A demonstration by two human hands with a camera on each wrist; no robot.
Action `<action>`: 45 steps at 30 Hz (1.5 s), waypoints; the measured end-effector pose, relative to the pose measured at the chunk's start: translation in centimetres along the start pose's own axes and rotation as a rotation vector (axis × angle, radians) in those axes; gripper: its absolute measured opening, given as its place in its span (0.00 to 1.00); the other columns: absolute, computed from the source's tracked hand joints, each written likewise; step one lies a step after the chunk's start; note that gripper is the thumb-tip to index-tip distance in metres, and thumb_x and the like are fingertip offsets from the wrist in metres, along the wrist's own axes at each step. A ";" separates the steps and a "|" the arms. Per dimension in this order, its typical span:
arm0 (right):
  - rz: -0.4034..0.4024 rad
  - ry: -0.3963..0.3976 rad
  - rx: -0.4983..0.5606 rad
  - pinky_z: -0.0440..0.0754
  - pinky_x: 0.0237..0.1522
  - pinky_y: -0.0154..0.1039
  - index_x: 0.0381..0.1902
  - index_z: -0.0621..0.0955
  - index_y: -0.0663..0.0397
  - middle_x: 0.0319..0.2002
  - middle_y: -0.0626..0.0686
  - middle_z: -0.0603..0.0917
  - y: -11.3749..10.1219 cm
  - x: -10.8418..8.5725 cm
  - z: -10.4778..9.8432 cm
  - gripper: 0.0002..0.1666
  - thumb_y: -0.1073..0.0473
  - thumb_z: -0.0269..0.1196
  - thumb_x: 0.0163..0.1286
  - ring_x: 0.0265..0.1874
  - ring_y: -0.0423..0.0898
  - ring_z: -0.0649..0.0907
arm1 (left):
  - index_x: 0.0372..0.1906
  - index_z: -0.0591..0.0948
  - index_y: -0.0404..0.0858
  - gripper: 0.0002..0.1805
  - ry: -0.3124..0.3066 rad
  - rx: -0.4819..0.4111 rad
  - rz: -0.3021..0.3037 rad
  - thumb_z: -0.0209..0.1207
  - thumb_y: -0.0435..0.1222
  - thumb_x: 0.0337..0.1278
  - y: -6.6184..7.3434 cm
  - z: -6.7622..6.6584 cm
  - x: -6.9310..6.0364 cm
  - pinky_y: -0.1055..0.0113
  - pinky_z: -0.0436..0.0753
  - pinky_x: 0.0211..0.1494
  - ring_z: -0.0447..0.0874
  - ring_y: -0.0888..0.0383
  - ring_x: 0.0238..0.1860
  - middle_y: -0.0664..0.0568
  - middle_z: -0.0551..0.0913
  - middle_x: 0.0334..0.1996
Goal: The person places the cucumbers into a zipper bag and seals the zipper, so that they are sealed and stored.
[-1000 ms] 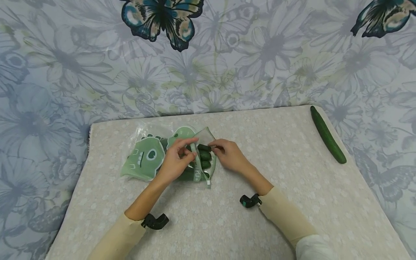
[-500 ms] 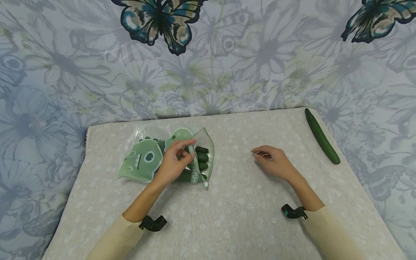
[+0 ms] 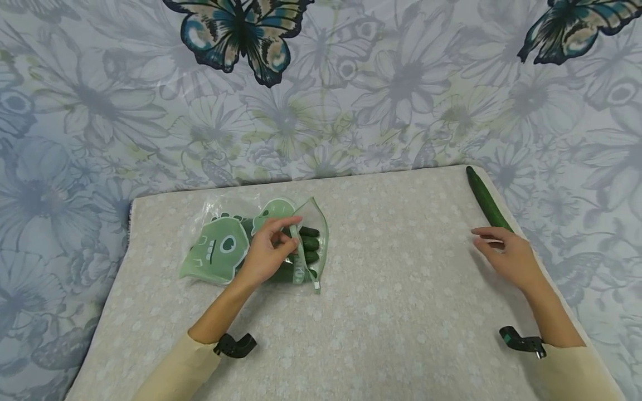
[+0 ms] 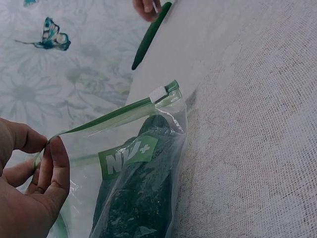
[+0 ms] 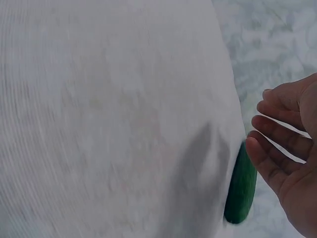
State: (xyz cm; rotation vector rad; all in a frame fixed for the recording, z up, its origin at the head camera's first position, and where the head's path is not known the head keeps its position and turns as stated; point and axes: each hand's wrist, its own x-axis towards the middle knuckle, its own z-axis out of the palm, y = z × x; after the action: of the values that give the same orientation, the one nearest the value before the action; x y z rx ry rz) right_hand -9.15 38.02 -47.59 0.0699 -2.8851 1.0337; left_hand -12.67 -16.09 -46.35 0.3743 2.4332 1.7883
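Note:
A clear zip bag with green dinosaur print [image 3: 220, 248] lies at the left of the table, several cucumbers [image 3: 311, 244] showing at its mouth. The left hand [image 3: 269, 249] pinches the bag's rim between thumb and fingers; in the left wrist view that hand [image 4: 37, 183] holds the green zip edge, with the white slider [image 4: 158, 94] at the far corner. The right hand [image 3: 509, 257], empty, hovers over the near part of a single cucumber [image 3: 485, 197] and hides its lower end. In the right wrist view the fingers [image 5: 267, 163] are loosely bent beside the cucumber [image 5: 241, 191].
A beige patterned cloth [image 3: 391, 312] covers the table, whose right edge runs just past the single cucumber. Behind stands a floral backdrop [image 3: 351, 111] with butterflies. A small black camera [image 3: 236, 345] is on the left wrist, another [image 3: 521, 341] on the right.
From the bag's mouth the right hand has moved far right, to the single cucumber. The left hand keeps its pinch on the bag's rim.

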 end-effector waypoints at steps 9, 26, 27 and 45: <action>0.127 0.147 -0.060 0.68 0.41 0.12 0.68 0.82 0.63 0.64 0.70 0.81 4.2 0.0 -1.9 0.26 0.53 0.65 0.80 0.44 0.16 0.70 | 0.71 0.82 0.51 0.25 0.002 -0.013 -0.009 0.64 0.33 0.74 -0.2 0.2 -0.1 0.69 0.81 0.36 0.90 0.58 0.37 0.43 0.75 0.56; 0.182 0.012 -0.248 0.79 0.48 0.72 0.68 0.74 0.78 0.56 0.80 0.80 6.9 0.4 -2.4 0.33 0.55 0.64 0.79 0.50 0.76 0.82 | 0.71 0.82 0.51 0.25 -0.005 -0.006 -0.002 0.64 0.33 0.74 0.1 0.5 -0.2 0.68 0.80 0.38 0.90 0.56 0.36 0.44 0.77 0.54; 0.192 0.010 -0.249 0.79 0.48 0.71 0.68 0.74 0.78 0.56 0.80 0.80 7.0 0.3 -2.4 0.33 0.54 0.64 0.79 0.50 0.76 0.82 | 0.71 0.82 0.50 0.24 -0.006 -0.003 0.000 0.64 0.33 0.74 0.1 0.5 -0.1 0.68 0.80 0.37 0.90 0.56 0.36 0.43 0.77 0.54; 0.245 0.152 -0.159 0.71 0.34 0.33 0.68 0.77 0.73 0.52 0.74 0.83 5.8 0.7 -2.7 0.35 0.47 0.60 0.81 0.39 0.51 0.82 | 0.71 0.82 0.51 0.24 -0.009 0.003 0.008 0.64 0.34 0.75 0.4 0.2 0.4 0.67 0.81 0.43 0.90 0.50 0.37 0.45 0.77 0.55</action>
State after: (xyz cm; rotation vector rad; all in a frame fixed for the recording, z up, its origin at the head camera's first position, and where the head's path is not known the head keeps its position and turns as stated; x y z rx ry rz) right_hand -10.13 44.20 -49.10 -0.3629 -2.8720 0.7957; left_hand -12.90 -15.68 -46.01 0.3914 2.4326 1.7820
